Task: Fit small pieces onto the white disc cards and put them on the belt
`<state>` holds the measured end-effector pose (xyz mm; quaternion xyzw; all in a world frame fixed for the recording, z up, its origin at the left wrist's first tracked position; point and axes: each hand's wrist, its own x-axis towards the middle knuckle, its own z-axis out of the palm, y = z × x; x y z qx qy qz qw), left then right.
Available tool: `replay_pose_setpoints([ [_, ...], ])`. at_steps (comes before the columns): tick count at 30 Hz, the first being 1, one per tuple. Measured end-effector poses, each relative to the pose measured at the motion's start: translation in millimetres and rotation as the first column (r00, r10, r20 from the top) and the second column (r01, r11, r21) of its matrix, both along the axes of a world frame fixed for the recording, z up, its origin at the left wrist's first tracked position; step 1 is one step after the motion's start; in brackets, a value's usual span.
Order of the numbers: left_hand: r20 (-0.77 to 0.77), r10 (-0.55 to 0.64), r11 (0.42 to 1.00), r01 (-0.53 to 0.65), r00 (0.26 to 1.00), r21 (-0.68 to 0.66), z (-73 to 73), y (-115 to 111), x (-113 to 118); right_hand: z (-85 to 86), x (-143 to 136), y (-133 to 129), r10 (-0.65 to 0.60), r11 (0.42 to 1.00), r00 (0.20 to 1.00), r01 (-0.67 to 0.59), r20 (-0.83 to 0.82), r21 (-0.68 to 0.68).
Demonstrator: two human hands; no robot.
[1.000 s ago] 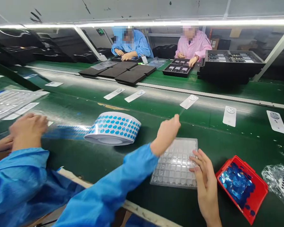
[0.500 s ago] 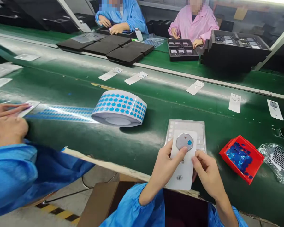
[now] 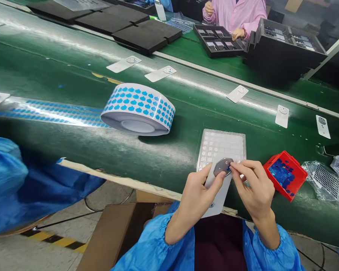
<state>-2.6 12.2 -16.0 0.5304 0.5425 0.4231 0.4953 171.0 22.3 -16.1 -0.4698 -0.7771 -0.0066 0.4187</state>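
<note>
I see a white card (image 3: 218, 194) — tilted, held above the belt edge — with a grey disc (image 3: 222, 166) and a blue tab on it.

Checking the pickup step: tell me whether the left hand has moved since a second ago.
Yes. The left hand has come back from beyond the clear tray to its near edge, now holding a white card.

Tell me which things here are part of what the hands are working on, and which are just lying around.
In hand:
left hand holding white card
right hand pinching blue tab on grey disc
clear blister tray beneath

Lying about:
sticker roll
red bin of blue tabs
cards on belt
black trays
</note>
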Motion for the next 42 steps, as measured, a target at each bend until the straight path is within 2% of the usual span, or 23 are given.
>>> replay_pose_setpoints([
  [6,0.002,-0.022,0.999,0.022,1.000,0.034,1.0,-4,-1,2.6,3,3,0.058,0.998,0.995,-0.058,0.077,0.002],
  [15,0.045,0.007,0.999,-0.009,0.999,0.037,5.8,-7,0,-4.7,5,1,0.019,0.971,0.974,-0.071,0.228,0.226],
  [22,0.040,0.038,0.998,-0.039,0.998,0.039,6.3,-10,1,-7.9,8,-2,0.032,0.965,0.968,-0.095,0.250,0.243],
  [29,0.057,0.048,0.998,-0.049,0.997,0.026,2.8,-12,2,-2.3,3,0,0.045,0.968,0.971,-0.099,0.233,0.228],
  [34,0.058,0.062,0.996,-0.065,0.996,0.053,5.4,-12,3,-1.6,-5,-2,0.050,0.984,0.985,-0.077,0.164,0.164],
  [39,0.075,0.056,0.996,-0.060,0.996,0.059,7.3,-14,5,0.2,-18,-6,0.069,0.998,0.995,-0.069,-0.065,0.008],
  [42,0.088,0.051,0.997,-0.056,0.995,0.058,5.1,-16,6,2.4,-22,-10,0.071,0.996,0.983,-0.079,-0.169,-0.041],
])
